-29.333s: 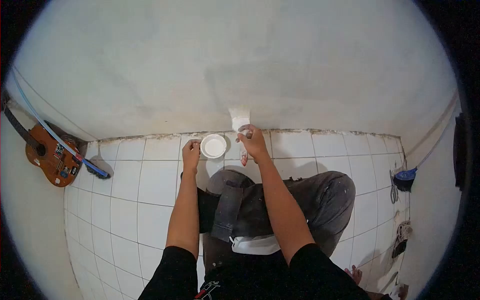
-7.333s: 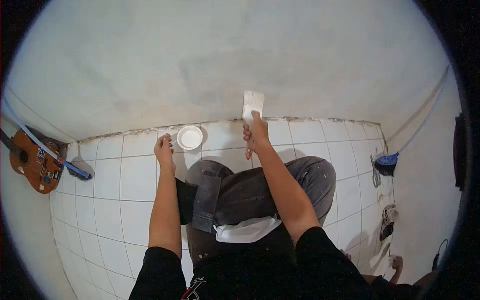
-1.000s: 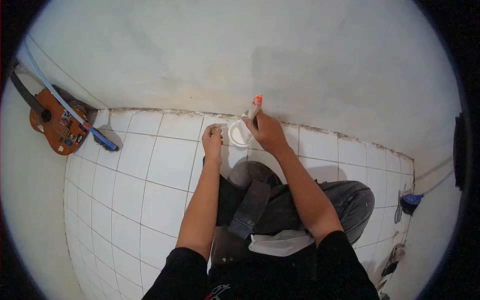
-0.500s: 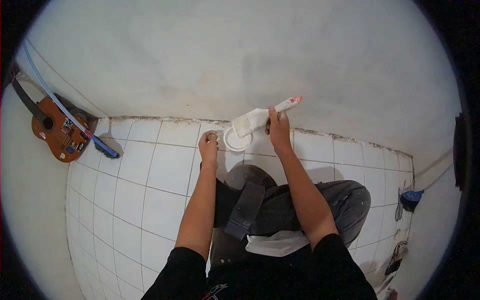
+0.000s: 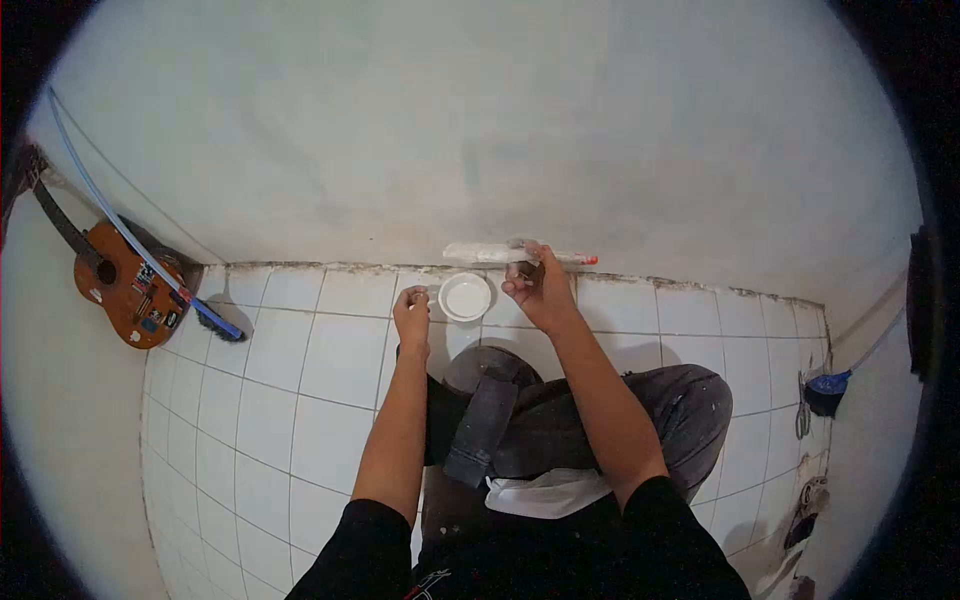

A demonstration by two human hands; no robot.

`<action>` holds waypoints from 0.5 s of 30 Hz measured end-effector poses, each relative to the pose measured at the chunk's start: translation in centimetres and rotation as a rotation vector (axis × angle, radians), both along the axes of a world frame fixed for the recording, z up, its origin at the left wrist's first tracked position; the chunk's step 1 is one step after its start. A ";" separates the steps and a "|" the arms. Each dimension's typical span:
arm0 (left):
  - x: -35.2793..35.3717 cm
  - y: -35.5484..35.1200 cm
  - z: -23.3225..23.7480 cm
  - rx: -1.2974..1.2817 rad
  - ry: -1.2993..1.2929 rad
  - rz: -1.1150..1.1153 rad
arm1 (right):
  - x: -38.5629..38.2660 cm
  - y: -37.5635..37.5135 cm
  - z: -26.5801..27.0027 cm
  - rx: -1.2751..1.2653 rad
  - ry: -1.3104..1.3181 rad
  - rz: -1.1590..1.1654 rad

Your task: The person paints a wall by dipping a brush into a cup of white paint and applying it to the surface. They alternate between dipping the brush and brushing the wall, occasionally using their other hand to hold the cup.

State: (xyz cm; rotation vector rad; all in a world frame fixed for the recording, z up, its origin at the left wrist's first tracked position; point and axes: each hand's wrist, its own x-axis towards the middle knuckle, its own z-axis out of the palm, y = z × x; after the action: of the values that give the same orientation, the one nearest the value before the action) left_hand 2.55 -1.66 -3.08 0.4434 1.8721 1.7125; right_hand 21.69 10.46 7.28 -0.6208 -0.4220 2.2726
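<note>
My right hand is closed around a white-smeared paintbrush with a red handle end. The brush lies nearly level along the foot of the wall, its wide head pointing left. Below the head, a small round white bowl stands on the tiles; its pale inside is hard to tell from the rim. Left of the bowl is my left hand, with fingers curled together towards it. Whatever these fingers hold, if anything, is too small to name.
The pale wall meets the white tiled floor at a rough, chipped edge. An orange guitar with stickers and a blue broom lean at the left. Another blue broom is at the right wall. White cloth lies on my lap.
My right hand has swung the paintbrush from a tilt over the bowl to nearly level against the wall's foot. The view has shifted slightly; my left hand stays by the bowl.
</note>
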 end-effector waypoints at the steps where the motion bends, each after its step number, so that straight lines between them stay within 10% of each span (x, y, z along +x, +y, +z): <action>1: 0.0 0.1 -0.3 -0.001 0.004 -0.003 | 0.4 0.0 0.5 0.122 0.019 0.069; 8: 0.3 0.1 0.4 -0.023 0.001 -0.008 | 2.9 -2.4 7.5 1.049 -0.195 0.245; 15: -0.1 0.2 -0.2 -0.024 0.008 0.006 | 8.6 -0.9 7.5 0.976 -0.374 0.325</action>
State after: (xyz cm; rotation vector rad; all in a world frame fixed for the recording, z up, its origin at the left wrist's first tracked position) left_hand 2.41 -1.48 -3.28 0.4369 1.8998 1.6923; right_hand 30.25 9.54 14.83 -0.4568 -1.7692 1.8763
